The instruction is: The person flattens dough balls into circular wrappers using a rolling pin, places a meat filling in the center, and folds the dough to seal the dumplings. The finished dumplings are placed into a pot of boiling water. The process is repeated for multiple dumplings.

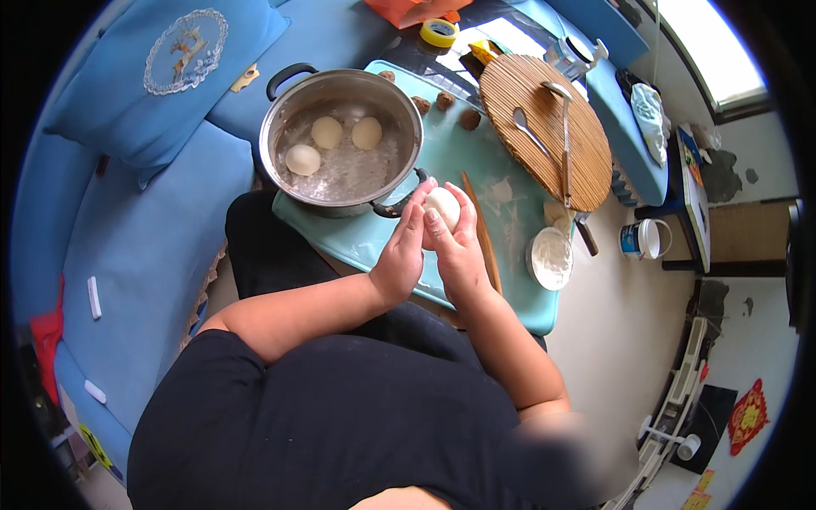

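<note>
Between my two palms, just off the pot's near right side, sits a smooth white dough ball. My left hand cups it from the left, fingers bent around it. From the right, my right hand closes over it, thumb pressed on its near side. Close by stands a steel pot with black handles; its near handle is partly hidden by my left fingertips. Several pale dough balls lie inside, among them one at the left and one at the right.
The pot stands on a turquoise tabletop. A rolling pin lies right of my hands, beside a bowl of white flour. Brown balls sit behind. A round slatted board carries a spoon and a ladle.
</note>
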Demonstrator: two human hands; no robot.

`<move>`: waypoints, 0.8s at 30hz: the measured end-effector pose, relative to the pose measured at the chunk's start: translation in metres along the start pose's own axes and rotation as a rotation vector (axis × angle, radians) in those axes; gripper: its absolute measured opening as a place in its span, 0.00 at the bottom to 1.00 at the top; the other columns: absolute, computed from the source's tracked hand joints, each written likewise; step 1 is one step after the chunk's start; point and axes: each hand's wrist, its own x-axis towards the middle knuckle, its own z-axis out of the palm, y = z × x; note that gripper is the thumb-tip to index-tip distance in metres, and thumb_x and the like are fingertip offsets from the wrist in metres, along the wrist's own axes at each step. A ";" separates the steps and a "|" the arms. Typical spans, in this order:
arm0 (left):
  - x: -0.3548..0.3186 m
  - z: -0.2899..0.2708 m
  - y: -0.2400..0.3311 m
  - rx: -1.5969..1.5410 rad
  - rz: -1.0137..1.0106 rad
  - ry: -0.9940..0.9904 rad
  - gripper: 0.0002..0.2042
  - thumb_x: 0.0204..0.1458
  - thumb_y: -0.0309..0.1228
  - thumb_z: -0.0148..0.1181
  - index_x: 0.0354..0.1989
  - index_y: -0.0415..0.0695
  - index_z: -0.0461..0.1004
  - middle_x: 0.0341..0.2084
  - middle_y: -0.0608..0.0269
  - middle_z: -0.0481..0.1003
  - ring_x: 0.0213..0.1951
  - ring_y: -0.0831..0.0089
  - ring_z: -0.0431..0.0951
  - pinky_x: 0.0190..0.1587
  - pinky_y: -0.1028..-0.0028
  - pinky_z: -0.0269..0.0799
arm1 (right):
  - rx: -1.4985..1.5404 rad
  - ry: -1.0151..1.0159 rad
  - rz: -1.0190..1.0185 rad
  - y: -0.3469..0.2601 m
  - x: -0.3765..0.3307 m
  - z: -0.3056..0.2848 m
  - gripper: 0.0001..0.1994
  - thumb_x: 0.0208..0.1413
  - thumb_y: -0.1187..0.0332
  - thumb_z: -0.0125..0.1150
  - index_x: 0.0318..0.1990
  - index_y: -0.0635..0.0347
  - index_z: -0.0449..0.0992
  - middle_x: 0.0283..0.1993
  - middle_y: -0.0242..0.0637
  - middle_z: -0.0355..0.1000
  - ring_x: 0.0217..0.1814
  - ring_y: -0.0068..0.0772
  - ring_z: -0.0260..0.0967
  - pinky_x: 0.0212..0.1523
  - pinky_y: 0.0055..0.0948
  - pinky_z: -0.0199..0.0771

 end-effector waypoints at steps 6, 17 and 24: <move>0.016 -0.036 0.032 0.077 0.065 -0.097 0.26 0.65 0.39 0.24 0.65 0.32 0.42 0.64 0.51 0.49 0.66 0.67 0.47 0.67 0.71 0.39 | -0.018 -0.106 0.159 -0.020 0.031 0.007 0.31 0.49 0.68 0.65 0.58 0.62 0.55 0.49 0.39 0.64 0.49 0.27 0.65 0.46 0.26 0.70; 0.054 -0.180 0.072 0.187 0.481 0.578 0.19 0.62 0.38 0.33 0.47 0.36 0.66 0.45 0.51 0.71 0.50 0.66 0.69 0.53 0.69 0.60 | -1.041 -0.692 0.110 0.012 0.151 0.088 0.29 0.37 0.64 0.67 0.51 0.61 0.66 0.46 0.47 0.67 0.48 0.42 0.67 0.50 0.33 0.67; 0.027 -0.221 0.078 0.218 0.484 0.692 0.17 0.61 0.37 0.35 0.45 0.39 0.67 0.42 0.52 0.73 0.47 0.65 0.72 0.51 0.68 0.64 | -1.915 -1.312 -0.444 0.081 0.182 0.110 0.19 0.44 0.69 0.61 0.46 0.55 0.68 0.48 0.41 0.62 0.49 0.39 0.66 0.41 0.31 0.74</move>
